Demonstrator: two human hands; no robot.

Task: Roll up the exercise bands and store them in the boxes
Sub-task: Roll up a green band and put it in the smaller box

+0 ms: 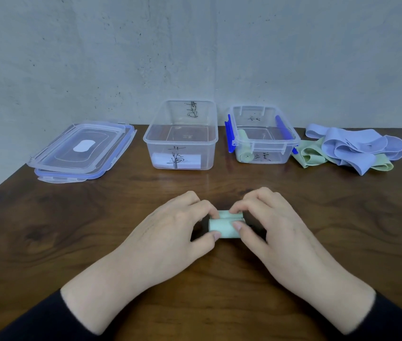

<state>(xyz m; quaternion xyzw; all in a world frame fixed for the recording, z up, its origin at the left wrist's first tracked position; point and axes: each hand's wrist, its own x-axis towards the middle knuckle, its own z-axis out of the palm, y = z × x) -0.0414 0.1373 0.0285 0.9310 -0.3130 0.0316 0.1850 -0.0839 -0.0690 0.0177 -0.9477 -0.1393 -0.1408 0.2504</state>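
A pale green exercise band (pixel 224 226), rolled into a small cylinder, lies on the wooden table (pixel 72 230) between my hands. My left hand (pixel 170 230) pinches its left end and my right hand (pixel 269 225) pinches its right end, thumbs on the near side. Behind them stand two clear boxes: the larger box (pixel 181 136) holds only a paper label, and the smaller box (pixel 261 136) with blue clips holds one rolled green band (pixel 245 153). A loose pile of lilac and green bands (pixel 350 148) lies at the right.
Two clear lids (pixel 79 148), stacked with the blue-rimmed one underneath, lie at the back left. A grey wall rises just behind the table. The table's left edge runs diagonally at the left.
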